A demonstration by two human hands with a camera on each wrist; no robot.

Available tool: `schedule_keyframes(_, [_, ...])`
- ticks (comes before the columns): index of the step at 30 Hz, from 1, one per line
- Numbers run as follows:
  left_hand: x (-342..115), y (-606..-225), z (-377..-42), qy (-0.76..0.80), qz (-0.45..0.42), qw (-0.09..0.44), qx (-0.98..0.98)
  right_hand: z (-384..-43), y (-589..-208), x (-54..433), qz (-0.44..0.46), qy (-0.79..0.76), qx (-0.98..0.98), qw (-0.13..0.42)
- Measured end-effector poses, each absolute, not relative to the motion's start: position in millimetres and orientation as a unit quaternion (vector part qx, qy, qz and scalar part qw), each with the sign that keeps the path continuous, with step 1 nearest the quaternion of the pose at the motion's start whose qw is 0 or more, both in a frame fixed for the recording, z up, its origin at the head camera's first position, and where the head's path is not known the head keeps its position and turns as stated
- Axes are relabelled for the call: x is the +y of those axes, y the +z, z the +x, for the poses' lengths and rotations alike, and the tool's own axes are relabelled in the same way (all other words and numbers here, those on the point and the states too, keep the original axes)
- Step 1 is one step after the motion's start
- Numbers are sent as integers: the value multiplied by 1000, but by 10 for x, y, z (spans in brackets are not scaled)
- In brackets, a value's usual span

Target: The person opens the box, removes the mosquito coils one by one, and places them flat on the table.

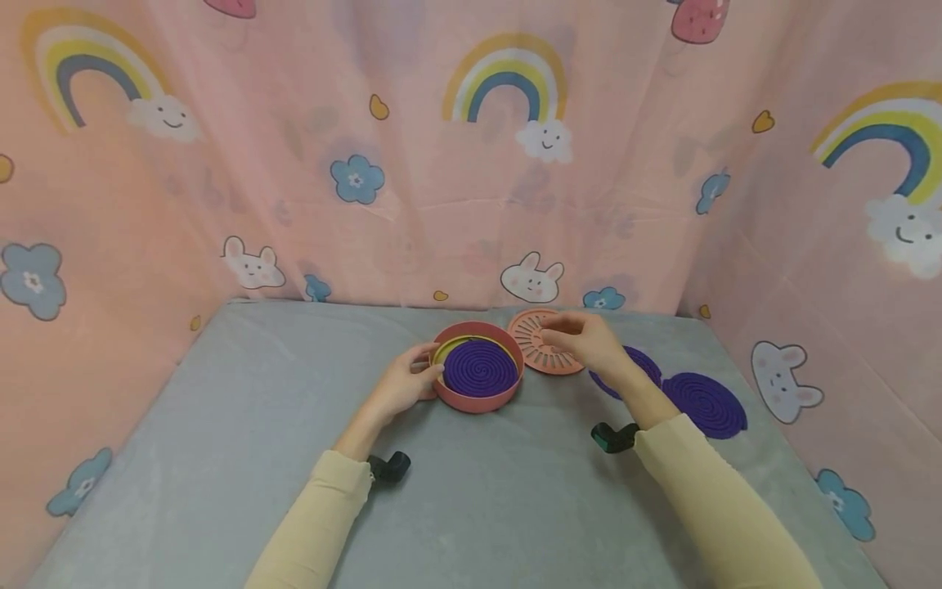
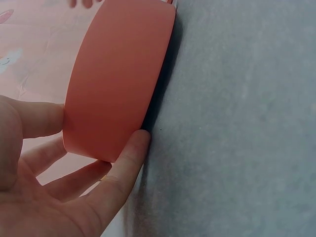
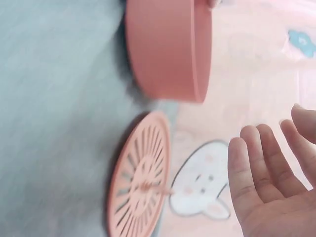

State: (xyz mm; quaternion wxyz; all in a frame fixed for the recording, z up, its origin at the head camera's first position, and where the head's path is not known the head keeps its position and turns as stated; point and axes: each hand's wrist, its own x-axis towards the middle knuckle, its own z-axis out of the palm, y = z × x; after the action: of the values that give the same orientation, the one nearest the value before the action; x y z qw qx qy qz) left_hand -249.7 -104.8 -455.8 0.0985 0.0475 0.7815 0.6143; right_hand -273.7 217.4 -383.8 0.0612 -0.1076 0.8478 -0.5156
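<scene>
Pink box, from here just right of my left hand, thumb and fingers gripping its side, my right hand holding nothing, fingers loose, near the slotted lid

Left wrist view dim; right wrist brighter, blurry.

Grey tabletop, fabric-like. Directly on it: rd. pink box at L hand's fingertips, to its R; pink slotted disc below R hand, nr. box; 2 purple coils, nearer coil partly hidden behind R wrist, farther coil beyond, to that hand's R.
</scene>
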Motion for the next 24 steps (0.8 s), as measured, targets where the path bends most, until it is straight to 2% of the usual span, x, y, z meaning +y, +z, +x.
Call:
schedule_keyframes(13, [-1070, -4559, -2512, 614, 55, 93, 781, -2813, -3819, 1678, -146, -470, 868, 57])
schedule_keyframes(24, [-1078, -4594, -2528, 612, 56, 98, 783, -2951, -4004, 1386, -185, -399, 897, 51])
